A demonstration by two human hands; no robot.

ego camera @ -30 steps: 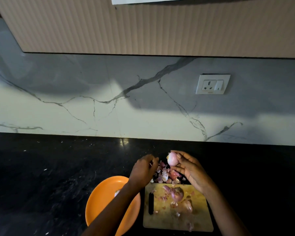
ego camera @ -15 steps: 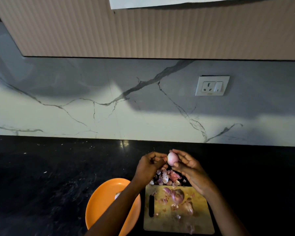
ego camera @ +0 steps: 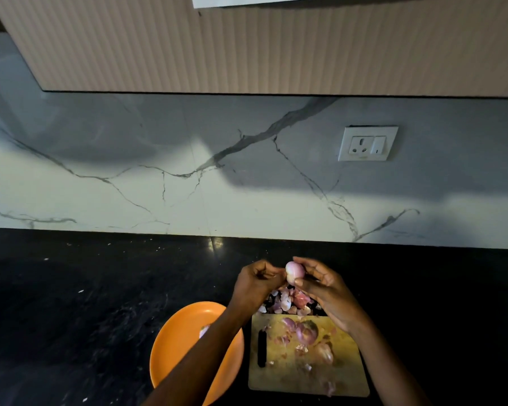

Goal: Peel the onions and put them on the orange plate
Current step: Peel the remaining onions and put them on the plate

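Left forearm [ego camera: 206, 347] hides most of onion [ego camera: 204, 331] on plate [ego camera: 173, 347].

One head-worn view looks forward and down over the black counter [ego camera: 100, 303] toward the marble wall [ego camera: 159, 171]

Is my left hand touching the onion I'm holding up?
Touching. In the head view the left hand fingertips meet the onion, which the right hand grips.

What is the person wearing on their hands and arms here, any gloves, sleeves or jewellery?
Nothing that shows. The left hand and right hand are bare, with no gloves, and both forearms are uncovered down to the frame's bottom edge, so no sleeves appear. I see no rings, watch or bracelet, though the light is dim.
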